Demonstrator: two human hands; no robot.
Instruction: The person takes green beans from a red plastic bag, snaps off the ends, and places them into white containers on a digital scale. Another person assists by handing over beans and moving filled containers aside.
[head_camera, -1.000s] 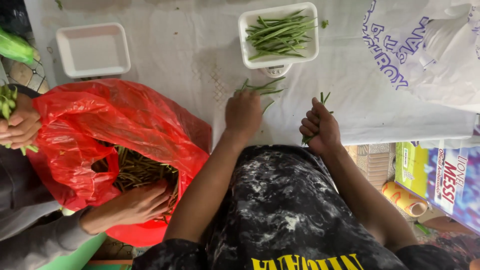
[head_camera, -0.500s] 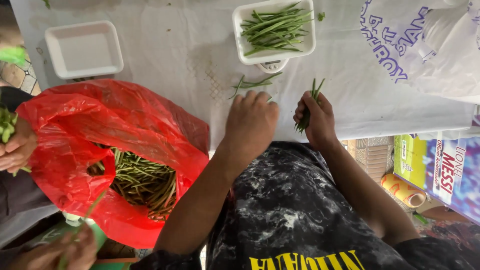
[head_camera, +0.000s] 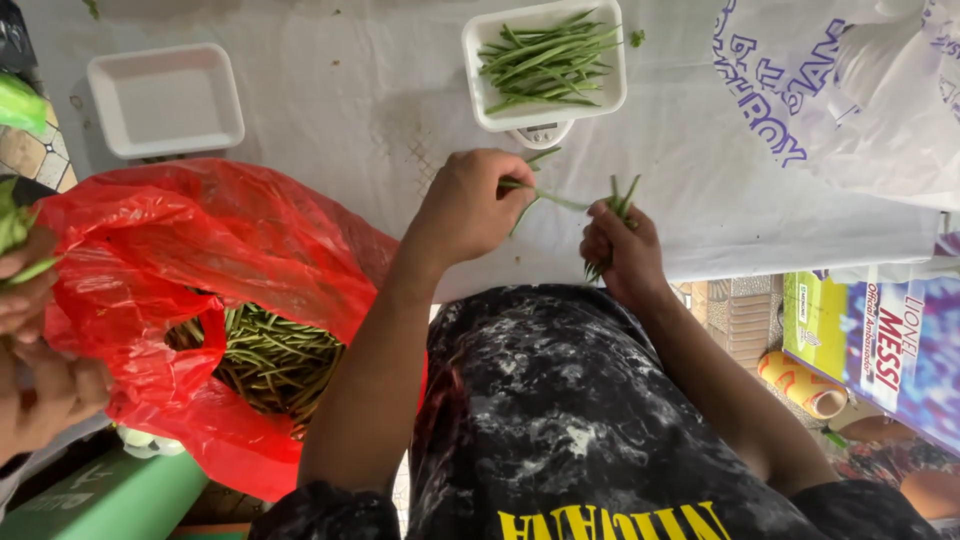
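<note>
- The person's left hand (head_camera: 468, 205) closes its fingers on the end of a single green bean (head_camera: 548, 194), which stretches across toward 3 o'clock, reaching the other hand.
- The right hand (head_camera: 618, 245) is curled tight around a small bunch of green beans (head_camera: 616, 202), whose tips poke out above the fist at 12 o'clock and below it at 6 o'clock.
- Both hands work over a white cloth-covered table (head_camera: 340, 110), close to its near edge.
- At 12 o'clock from the hands, a white foam tray of green beans (head_camera: 548, 62) rests on a small scale (head_camera: 541, 134), only partly seen beneath it.
- A few loose beans (head_camera: 540, 155) lie on the cloth between the scale and the left hand.
- At 10 o'clock, well apart, sits an empty white foam tray (head_camera: 165, 98).
- At 8 o'clock, a red plastic bag (head_camera: 190, 260) gapes open beside the left forearm, with a heap of green beans (head_camera: 275, 360) inside; its bulging side hides part of the table edge.
- At 9 o'clock, at the frame's edge, another person's hands (head_camera: 35, 350) grip the bag's rim and some greens.
- At 2 o'clock, a white printed plastic bag (head_camera: 850, 110) slumps on the table.
- At 4 o'clock, below the table, lie a colourful carton (head_camera: 880, 350) and an orange roll (head_camera: 800, 385).
</note>
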